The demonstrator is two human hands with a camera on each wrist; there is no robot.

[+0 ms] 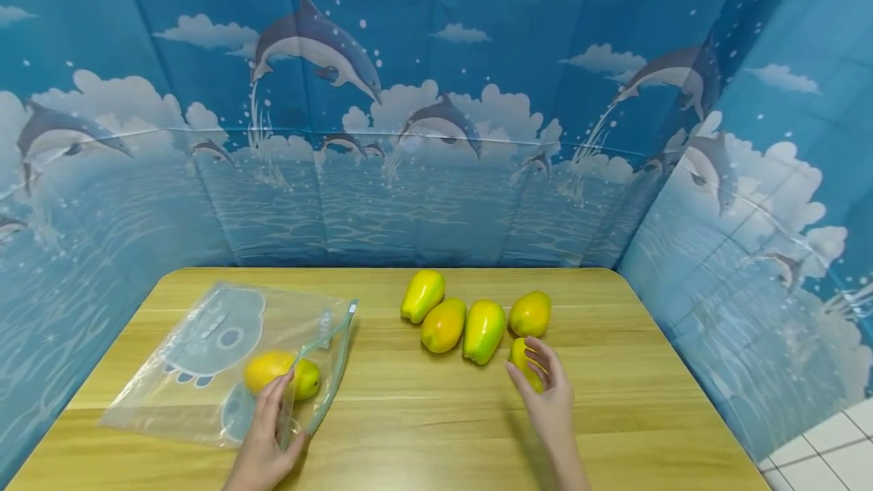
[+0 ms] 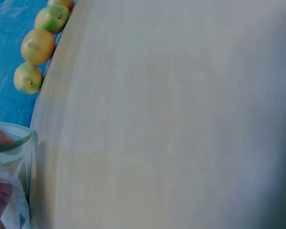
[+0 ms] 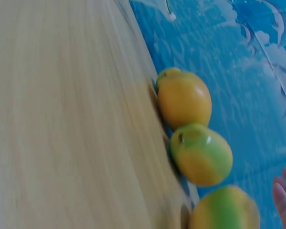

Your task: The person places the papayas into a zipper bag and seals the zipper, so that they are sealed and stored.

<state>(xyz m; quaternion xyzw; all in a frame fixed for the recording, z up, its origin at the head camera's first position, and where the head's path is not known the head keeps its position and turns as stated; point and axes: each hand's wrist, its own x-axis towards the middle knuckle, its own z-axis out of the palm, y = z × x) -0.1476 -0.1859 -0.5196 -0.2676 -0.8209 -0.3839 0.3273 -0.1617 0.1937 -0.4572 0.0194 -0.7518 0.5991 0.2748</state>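
Note:
A clear zip bag [image 1: 204,339] with a pale blue cartoon print lies on the left of the table, its green-edged mouth facing right. Inside it is one yellow-green papaya [image 1: 267,371]. My left hand [image 1: 262,434] grips the near side of the bag's mouth; in the left wrist view its fingers [image 2: 0,137] reach over the rim. My right hand [image 1: 551,396] hovers at the nearest loose papaya [image 1: 521,358], thumb and fingers spread on either side of it and partly covering it. In the right wrist view, only some fingers [image 3: 283,195] show at the edge.
Beyond my right hand lie a papaya [image 1: 530,314] and, to its left, a green-yellow papaya [image 1: 484,332], an orange-yellow papaya [image 1: 443,326] and a greener papaya [image 1: 423,295]. A dolphin-print curtain [image 1: 436,195] hangs along the back and sides of the wooden table [image 1: 409,430].

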